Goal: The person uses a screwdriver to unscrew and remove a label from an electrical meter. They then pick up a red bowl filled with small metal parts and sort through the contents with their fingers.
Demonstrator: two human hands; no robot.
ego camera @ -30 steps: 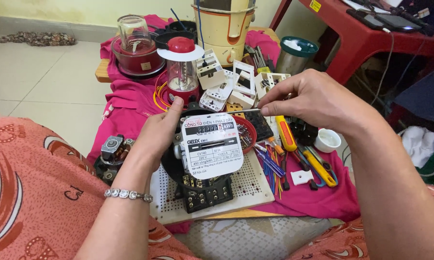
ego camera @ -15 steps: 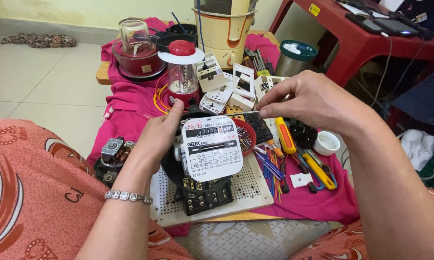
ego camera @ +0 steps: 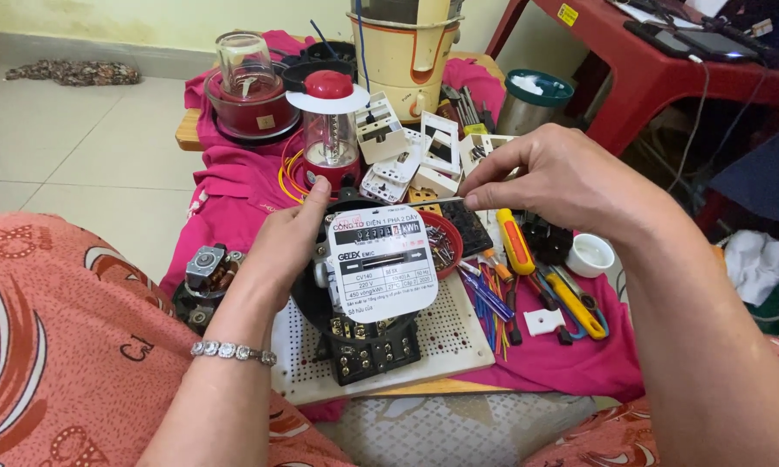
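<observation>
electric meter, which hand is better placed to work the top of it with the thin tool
Right. The right hand already pinches the thin tool, its tip at the top edge of the electric meter. The left hand is busy gripping the meter's side to steady it.

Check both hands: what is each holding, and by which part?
The left hand grips the electricity meter by its left side. The right hand pinches a thin metal tool by its rear end, tip toward the meter's top.

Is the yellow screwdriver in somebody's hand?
No, the yellow screwdriver lies on the pink cloth, below the right hand, which pinches a thin tool instead.
</observation>
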